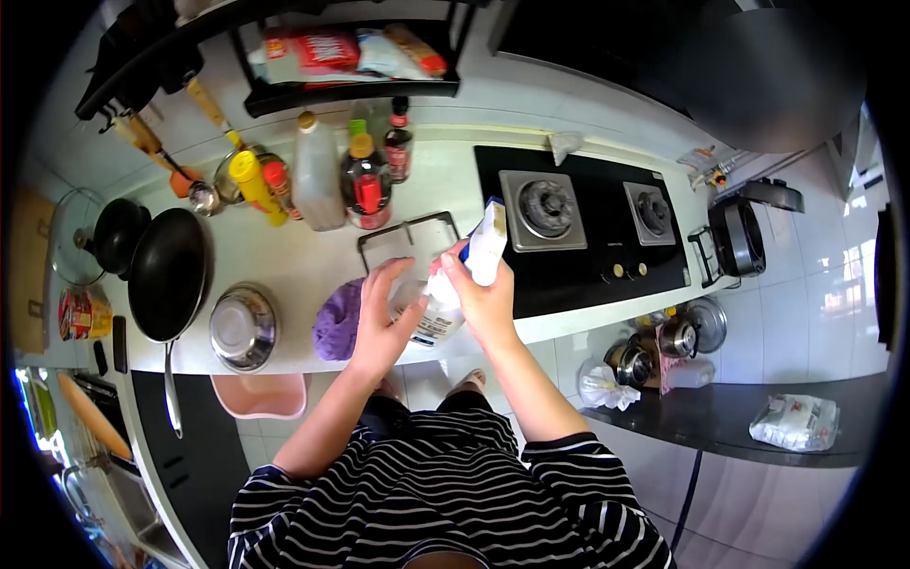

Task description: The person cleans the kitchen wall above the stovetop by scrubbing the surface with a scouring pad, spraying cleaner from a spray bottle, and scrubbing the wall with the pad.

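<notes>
Black-and-white sleeves (566, 460); both forearms reach fwd to near edge of desk (280, 261). R hand (485, 296) raised, fingers clasped round a white item (487, 245); L hand (384, 315) half-curled, fingers spread by a pale tub (436, 327) btwn hands, can't tell if gripping. Purple cloth (336, 324) just L, pot rack (409, 228) on far side, hob (588, 256) to R. Item tilted, narrow, some blue at L; tub has dark print.

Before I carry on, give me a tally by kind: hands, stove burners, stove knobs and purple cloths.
Hands: 2
Stove burners: 2
Stove knobs: 2
Purple cloth: 1
Total: 7
</notes>
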A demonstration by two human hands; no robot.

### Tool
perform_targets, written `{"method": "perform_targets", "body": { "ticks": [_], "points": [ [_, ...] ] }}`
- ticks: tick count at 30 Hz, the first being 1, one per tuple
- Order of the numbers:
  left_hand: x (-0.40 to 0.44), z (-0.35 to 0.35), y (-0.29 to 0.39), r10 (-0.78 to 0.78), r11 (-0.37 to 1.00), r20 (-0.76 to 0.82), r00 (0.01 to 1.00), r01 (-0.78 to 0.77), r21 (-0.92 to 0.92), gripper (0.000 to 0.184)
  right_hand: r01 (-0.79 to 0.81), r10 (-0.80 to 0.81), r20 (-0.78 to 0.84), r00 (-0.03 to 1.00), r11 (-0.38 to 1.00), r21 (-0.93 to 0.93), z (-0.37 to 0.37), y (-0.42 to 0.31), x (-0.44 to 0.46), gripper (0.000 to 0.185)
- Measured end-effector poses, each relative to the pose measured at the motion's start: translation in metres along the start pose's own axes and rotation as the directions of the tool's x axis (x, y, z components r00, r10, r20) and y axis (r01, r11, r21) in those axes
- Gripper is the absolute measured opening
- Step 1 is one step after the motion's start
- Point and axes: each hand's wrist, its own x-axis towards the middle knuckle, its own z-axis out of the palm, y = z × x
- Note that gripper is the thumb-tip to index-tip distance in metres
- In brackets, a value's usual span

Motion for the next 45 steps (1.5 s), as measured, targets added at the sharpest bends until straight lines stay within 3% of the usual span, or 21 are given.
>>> {"method": "perform_targets", "body": {
  "ticks": [3, 7, 11, 13, 15, 18, 21, 25, 32, 38, 44, 45],
  "points": [
    [-0.002, 0.053, 0.01, 0.072, 0.981, 0.046, 0.996, -0.079, 0.18, 0.042, -0.082, 0.084, -0.02, 0.996, 0.993, 0.088, -0.059, -0.013, 0.0, 0.015],
    [0.002, 0.126, 0.009, 0.114, 0.977, 0.182, 0.977, -0.144, 0.158, 0.043, -0.187, 0.193, -0.022, 0.981, 0.97, 0.154, -0.136, -0.027, 0.007, 0.013],
    [0.006, 0.188, 0.015, 0.064, 0.961, 0.288, 0.956, -0.137, 0.242, 0.056, -0.238, 0.23, 0.089, 0.969, 0.966, 0.098, -0.198, -0.024, 0.021, 0.014],
    [0.015, 0.203, 0.028, -0.078, 0.968, 0.343, 0.936, -0.011, 0.249, 0.057, -0.284, 0.278, 0.061, 0.959, 0.949, 0.141, -0.214, -0.022, 0.033, 0.015],
    [0.022, 0.214, 0.034, -0.173, 0.967, 0.321, 0.931, 0.099, 0.234, 0.059, -0.31, 0.308, 0.038, 0.951, 0.939, 0.15, -0.222, -0.016, 0.046, 0.017],
    [0.036, 0.22, 0.024, -0.201, 0.962, 0.314, 0.928, 0.126, 0.244, 0.058, -0.373, 0.376, -0.021, 0.926, 0.923, 0.093, -0.23, 0.004, 0.073, 0.019],
    [0.058, 0.225, 0.014, -0.186, 0.966, 0.332, 0.925, 0.112, 0.231, 0.058, -0.306, 0.317, -0.059, 0.947, 0.941, 0.142, -0.228, 0.005, 0.092, 0.029],
    [0.089, 0.237, 0.005, -0.162, 0.976, 0.32, 0.933, 0.103, 0.193, 0.054, -0.426, 0.416, 0.11, 0.902, 0.9, 0.091, -0.238, -0.008, 0.132, 0.027],
    [0.145, 0.235, -0.006, -0.258, 0.956, 0.29, 0.922, 0.199, 0.216, 0.049, -0.507, 0.495, 0.109, 0.862, 0.845, 0.169, -0.23, 0.012, 0.201, 0.017],
    [0.207, 0.231, -0.001, -0.459, 0.862, 0.329, 0.825, 0.324, 0.389, 0.055, -0.509, 0.476, 0.189, 0.859, 0.835, 0.209, -0.238, 0.052, 0.258, 0.015],
    [0.236, 0.252, -0.036, -0.362, 0.9, 0.292, 0.885, 0.251, 0.357, 0.051, -0.496, 0.443, 0.253, 0.86, 0.842, 0.21, -0.254, 0.067, 0.297, 0.017],
    [0.243, 0.254, -0.023, -0.48, 0.857, 0.303, 0.823, 0.365, 0.364, 0.051, -0.509, 0.482, 0.174, 0.859, 0.842, 0.181, -0.253, 0.061, 0.299, 0.019]
  ]
}}
